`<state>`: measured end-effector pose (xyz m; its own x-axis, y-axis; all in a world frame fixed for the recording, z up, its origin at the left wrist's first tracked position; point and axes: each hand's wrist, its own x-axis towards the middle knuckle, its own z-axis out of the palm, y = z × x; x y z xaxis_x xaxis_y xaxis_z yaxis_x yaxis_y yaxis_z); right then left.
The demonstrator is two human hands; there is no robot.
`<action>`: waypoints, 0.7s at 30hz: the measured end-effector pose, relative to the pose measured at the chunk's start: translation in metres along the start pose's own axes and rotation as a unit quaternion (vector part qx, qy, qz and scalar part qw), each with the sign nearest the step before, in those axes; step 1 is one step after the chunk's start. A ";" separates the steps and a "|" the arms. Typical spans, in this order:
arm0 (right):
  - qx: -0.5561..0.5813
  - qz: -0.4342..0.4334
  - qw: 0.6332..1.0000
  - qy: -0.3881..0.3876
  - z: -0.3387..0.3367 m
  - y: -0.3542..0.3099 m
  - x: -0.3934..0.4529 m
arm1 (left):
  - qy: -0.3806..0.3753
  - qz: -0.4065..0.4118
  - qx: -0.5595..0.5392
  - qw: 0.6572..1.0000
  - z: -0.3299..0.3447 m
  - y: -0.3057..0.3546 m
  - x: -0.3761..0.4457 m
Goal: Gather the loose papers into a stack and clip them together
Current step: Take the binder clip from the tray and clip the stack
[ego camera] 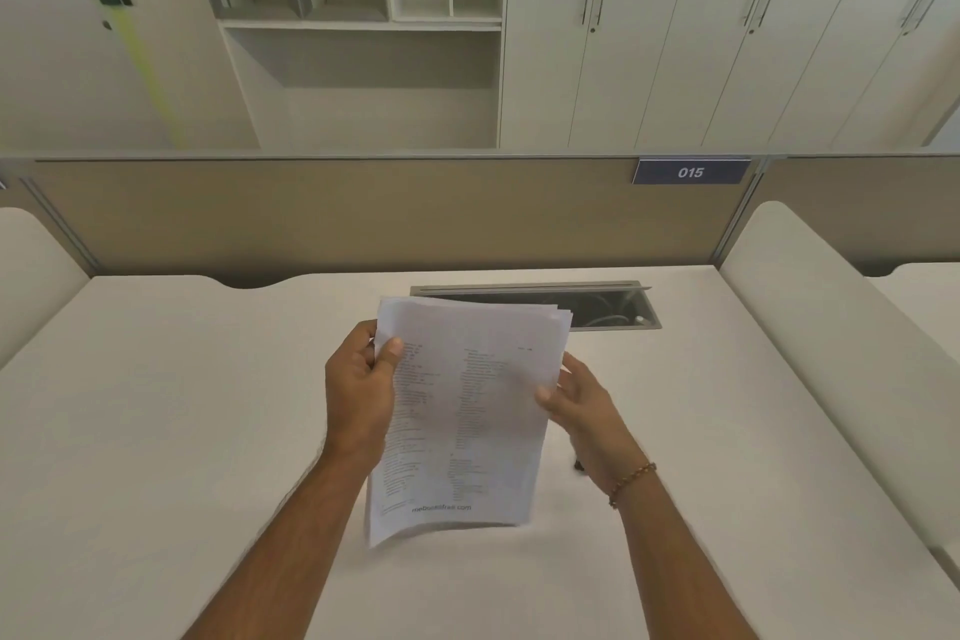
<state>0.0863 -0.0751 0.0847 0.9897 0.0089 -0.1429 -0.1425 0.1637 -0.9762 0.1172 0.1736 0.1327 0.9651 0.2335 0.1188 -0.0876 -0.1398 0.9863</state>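
Observation:
A stack of printed white papers (462, 411) is held upright above the white desk (156, 431), its top edges slightly fanned and uneven. My left hand (358, 390) grips the stack's left edge, thumb on the front sheet. My right hand (587, 411) holds the right edge, thumb on the front, fingers behind. A small dark object (578, 466) peeks out on the desk just behind my right wrist; too little shows to tell what it is.
An open cable tray (597, 309) is sunk into the desk right behind the papers. A beige partition (363, 218) with a "015" sign (691, 172) closes the far side. White side panels (810, 327) flank the desk at both sides.

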 end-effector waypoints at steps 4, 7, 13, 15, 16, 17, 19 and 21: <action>0.033 -0.028 0.999 0.005 0.016 -0.011 0.003 | 0.001 0.016 -0.028 0.999 0.002 0.005 0.001; 0.023 -0.066 0.994 0.079 0.024 -0.015 0.007 | 0.011 0.030 -0.028 0.999 0.003 0.006 0.002; 0.007 -0.077 0.987 0.144 0.038 -0.010 0.011 | 0.019 0.036 0.012 0.999 0.007 -0.011 0.000; 0.008 -0.070 0.987 0.143 0.039 -0.004 0.012 | 0.011 0.026 0.023 0.999 0.010 -0.021 -0.003; 0.003 -0.066 0.988 0.140 0.039 -0.001 0.012 | 0.005 0.021 0.024 0.999 0.011 -0.024 -0.004; -0.003 -0.065 0.989 0.136 0.039 0.000 0.011 | -0.004 0.016 0.021 1.000 0.012 -0.026 -0.005; -0.008 -0.067 0.990 0.126 0.037 0.002 0.011 | -0.018 0.018 0.004 1.000 0.013 -0.023 -0.007; -0.012 -0.066 0.991 0.113 0.037 0.001 0.010 | -0.020 0.045 -0.010 0.999 0.012 -0.015 -0.008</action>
<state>0.0970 -0.0388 0.0880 0.9714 -0.2332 -0.0446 -0.0156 0.1247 -0.9921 0.1137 0.1620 0.1160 0.9621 0.1828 0.2024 -0.1786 -0.1388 0.9741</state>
